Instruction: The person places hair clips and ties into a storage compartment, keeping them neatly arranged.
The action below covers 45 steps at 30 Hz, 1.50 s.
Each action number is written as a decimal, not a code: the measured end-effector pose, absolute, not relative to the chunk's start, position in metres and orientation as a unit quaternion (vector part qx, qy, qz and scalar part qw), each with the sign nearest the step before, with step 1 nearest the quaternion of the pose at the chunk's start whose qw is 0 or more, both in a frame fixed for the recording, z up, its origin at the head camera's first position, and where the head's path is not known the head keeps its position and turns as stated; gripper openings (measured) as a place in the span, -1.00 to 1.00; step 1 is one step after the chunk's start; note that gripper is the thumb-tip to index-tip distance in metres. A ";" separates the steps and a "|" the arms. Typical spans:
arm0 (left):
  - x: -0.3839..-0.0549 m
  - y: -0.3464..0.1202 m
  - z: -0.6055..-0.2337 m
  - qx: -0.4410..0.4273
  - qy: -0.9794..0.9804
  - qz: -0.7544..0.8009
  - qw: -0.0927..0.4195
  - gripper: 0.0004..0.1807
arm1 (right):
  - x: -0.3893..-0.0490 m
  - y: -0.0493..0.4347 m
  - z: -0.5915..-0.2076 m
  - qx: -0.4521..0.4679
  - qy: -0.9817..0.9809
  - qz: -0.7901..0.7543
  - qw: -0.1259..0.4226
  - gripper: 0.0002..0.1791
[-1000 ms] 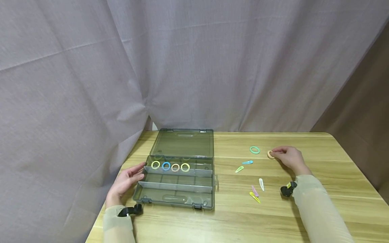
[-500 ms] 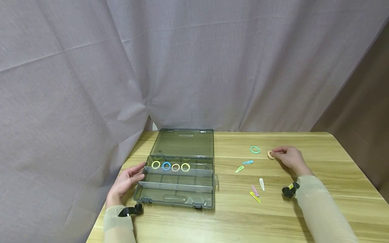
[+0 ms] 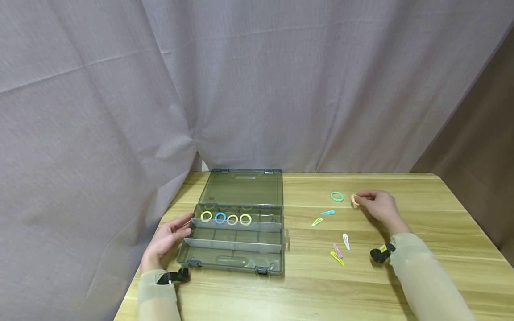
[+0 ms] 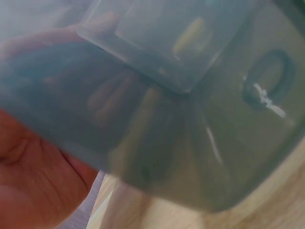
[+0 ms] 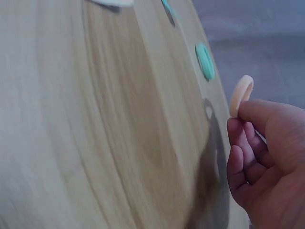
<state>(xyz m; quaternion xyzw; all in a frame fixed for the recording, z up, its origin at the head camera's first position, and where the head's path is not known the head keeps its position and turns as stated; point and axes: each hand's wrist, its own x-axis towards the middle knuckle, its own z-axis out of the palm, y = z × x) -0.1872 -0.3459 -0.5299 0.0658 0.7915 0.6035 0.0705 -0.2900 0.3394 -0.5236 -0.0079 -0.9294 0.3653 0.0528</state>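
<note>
One ring [image 5: 237, 98], right of box [image 3: 249, 236], pinched in right hand [image 3: 379, 208]: likely pick-up, calling for carrying boxward; left hand [image 3: 165, 240], spread, touches box

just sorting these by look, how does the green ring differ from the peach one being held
The green ring lies flat on the table; the peach ring is held above it, pinched in the right hand's grip. In the head view, the green ring shows a wide oval, the peach ring a narrower one, partly covered. Both are closed loops.
</note>
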 end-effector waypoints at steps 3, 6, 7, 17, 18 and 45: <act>-0.187 -0.346 -0.529 0.063 0.788 0.608 0.073 -0.33 | -0.290 0.331 -0.520 0.006 -0.928 0.366 0.069 -0.52; -0.187 -0.346 -0.529 0.063 0.787 0.610 0.073 -0.33 | -0.290 0.322 -0.517 0.013 -0.925 0.371 0.077 -0.55; -0.187 -0.346 -0.530 0.063 0.787 0.609 0.072 -0.34 | -0.291 0.320 -0.516 0.012 -0.924 0.374 0.077 -0.55; -0.187 -0.347 -0.530 0.066 0.779 0.619 0.073 -0.33 | -0.286 0.283 -0.507 0.034 -0.910 0.406 0.077 -0.63; -0.187 -0.347 -0.530 0.067 0.779 0.619 0.074 -0.33 | -0.286 0.278 -0.507 0.040 -0.908 0.409 0.077 -0.65; -0.187 -0.345 -0.531 0.055 0.761 0.641 0.089 -0.33 | -0.276 0.158 -0.493 0.161 -0.881 0.444 0.022 -0.86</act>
